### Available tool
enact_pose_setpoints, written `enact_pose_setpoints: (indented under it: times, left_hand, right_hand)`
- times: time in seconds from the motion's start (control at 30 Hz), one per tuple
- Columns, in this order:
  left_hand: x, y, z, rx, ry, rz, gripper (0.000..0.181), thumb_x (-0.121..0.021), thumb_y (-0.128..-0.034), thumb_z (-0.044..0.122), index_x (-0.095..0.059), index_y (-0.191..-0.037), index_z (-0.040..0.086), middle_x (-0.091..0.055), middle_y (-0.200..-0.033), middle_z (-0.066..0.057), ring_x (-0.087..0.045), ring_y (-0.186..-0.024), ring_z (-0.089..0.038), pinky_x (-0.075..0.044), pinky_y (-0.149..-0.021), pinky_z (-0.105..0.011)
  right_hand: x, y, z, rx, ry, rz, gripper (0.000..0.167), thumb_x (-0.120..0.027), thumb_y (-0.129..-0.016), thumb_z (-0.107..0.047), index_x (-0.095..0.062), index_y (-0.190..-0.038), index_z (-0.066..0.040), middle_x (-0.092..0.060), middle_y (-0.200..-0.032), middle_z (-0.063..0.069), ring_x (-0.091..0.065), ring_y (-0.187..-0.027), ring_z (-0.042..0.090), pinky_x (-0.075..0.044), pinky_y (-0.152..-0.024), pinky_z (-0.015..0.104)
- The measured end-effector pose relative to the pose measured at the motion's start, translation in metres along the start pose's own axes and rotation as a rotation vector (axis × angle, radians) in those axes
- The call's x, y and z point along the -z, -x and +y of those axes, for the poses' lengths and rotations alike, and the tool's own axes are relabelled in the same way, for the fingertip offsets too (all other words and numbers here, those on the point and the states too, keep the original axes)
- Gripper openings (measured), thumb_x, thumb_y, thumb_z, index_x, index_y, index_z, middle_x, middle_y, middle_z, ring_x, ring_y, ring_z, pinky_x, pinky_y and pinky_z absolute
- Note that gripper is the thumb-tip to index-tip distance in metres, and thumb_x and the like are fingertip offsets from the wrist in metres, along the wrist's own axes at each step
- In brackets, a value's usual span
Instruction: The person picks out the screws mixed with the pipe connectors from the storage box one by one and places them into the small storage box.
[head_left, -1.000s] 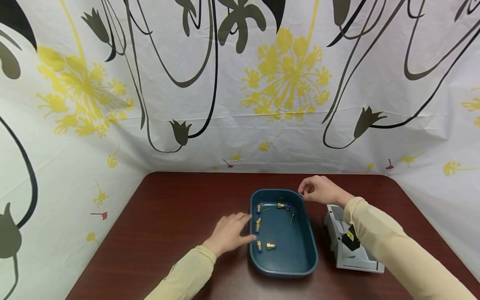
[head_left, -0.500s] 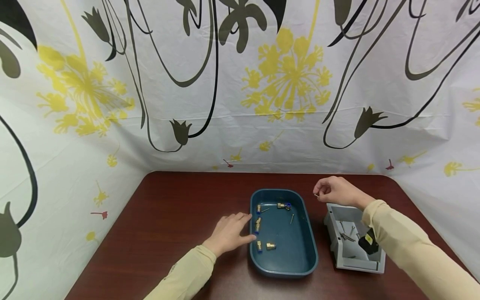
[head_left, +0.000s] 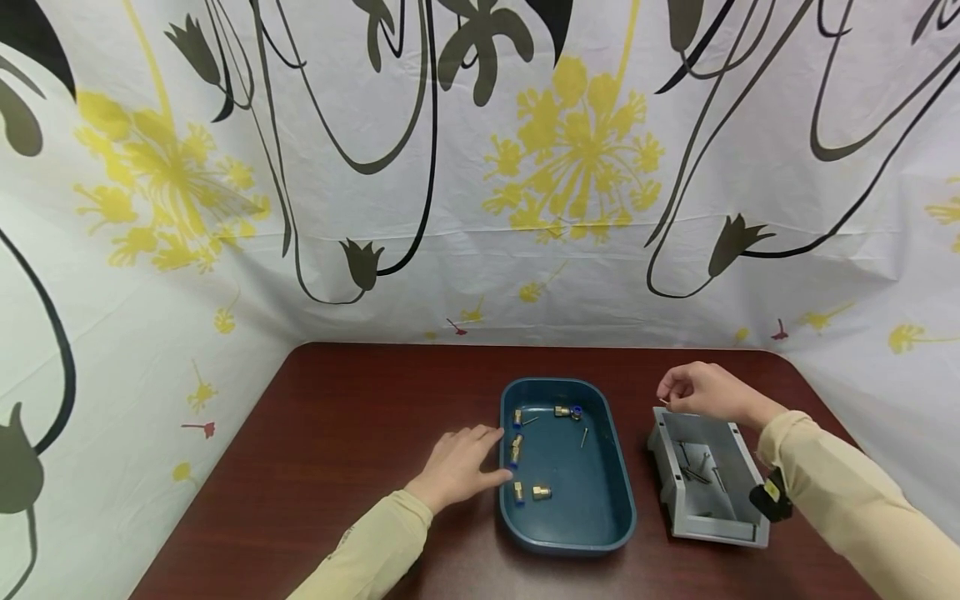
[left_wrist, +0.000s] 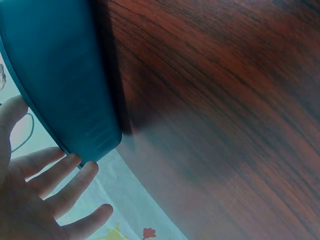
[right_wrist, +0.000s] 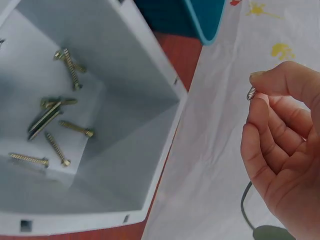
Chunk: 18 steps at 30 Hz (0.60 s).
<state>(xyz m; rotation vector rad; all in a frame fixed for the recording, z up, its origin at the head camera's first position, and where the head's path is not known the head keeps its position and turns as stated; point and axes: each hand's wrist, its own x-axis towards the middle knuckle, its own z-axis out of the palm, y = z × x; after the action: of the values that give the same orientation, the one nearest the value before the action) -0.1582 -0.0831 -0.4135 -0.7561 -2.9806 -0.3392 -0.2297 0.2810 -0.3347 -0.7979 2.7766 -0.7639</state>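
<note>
My right hand (head_left: 708, 392) pinches a small screw (right_wrist: 251, 93) between thumb and index finger, above the far edge of the grey box (head_left: 666, 475). Several screws (right_wrist: 75, 128) lie on that box's floor. My left hand (head_left: 459, 468) touches the left rim of the blue tray (head_left: 588, 533), its fingers (left_wrist: 75, 187) spread and fairly straight. Inside the tray, brass fittings (head_left: 542, 492) lie mostly along the left side, with another fitting (head_left: 562, 411) near the far end. Two loose screws also lie there, one screw (head_left: 584, 437) toward the right and one by the far-left fitting.
Tray and box stand side by side on a dark red-brown wooden table (head_left: 360, 417), a narrow gap between them. A patterned white cloth (head_left: 450, 208) hangs behind and around the table. A black wrist camera (head_left: 771, 495) sits by the box's right wall.
My right hand has moved right with the screw, from the tray's far-right corner to over the grey box's far edge. More of the box interior shows. My left hand stays put.
</note>
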Motion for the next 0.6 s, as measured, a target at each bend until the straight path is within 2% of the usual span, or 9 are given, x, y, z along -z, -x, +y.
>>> enact_pose_setpoints:
  times: [0.17,0.43,0.6]
  left_hand:
    - [0.000,0.000,0.000,0.008,0.004,-0.006,0.062,-0.059,-0.0782,0.049,-0.049,-0.126,0.012,-0.052,-0.118,-0.004,-0.050,-0.105,-0.020,-0.039,-0.085,-0.043]
    - [0.001,0.000,0.000,0.018,0.007,-0.015,0.062,-0.059,-0.0781,0.049,-0.049,-0.126,0.012,-0.052,-0.118,-0.004,-0.049,-0.105,-0.020,-0.038,-0.085,-0.043]
    - [0.002,0.000,0.001,0.019,0.010,-0.017,0.062,-0.059,-0.0779,0.049,-0.049,-0.126,0.011,-0.053,-0.118,-0.004,-0.050,-0.105,-0.020,-0.039,-0.085,-0.043]
  right_hand:
    - [0.001,0.008,0.006,-0.038,-0.007,-0.023,0.008,-0.058,-0.078,-0.002,-0.060,-0.086,-0.004,-0.057,-0.071,0.002,-0.048,-0.060,0.011,-0.039,-0.054,0.027]
    - [0.004,0.016,0.011,-0.058,0.020,-0.028,0.009,-0.058,-0.078,-0.002,-0.060,-0.086,-0.005,-0.054,-0.070,-0.003,-0.048,-0.061,0.011,-0.040,-0.053,0.027]
    - [0.003,0.020,0.016,-0.070,0.017,-0.052,0.009,-0.057,-0.078,-0.002,-0.060,-0.086,-0.005,-0.055,-0.072,-0.001,-0.048,-0.061,0.011,-0.039,-0.053,0.027]
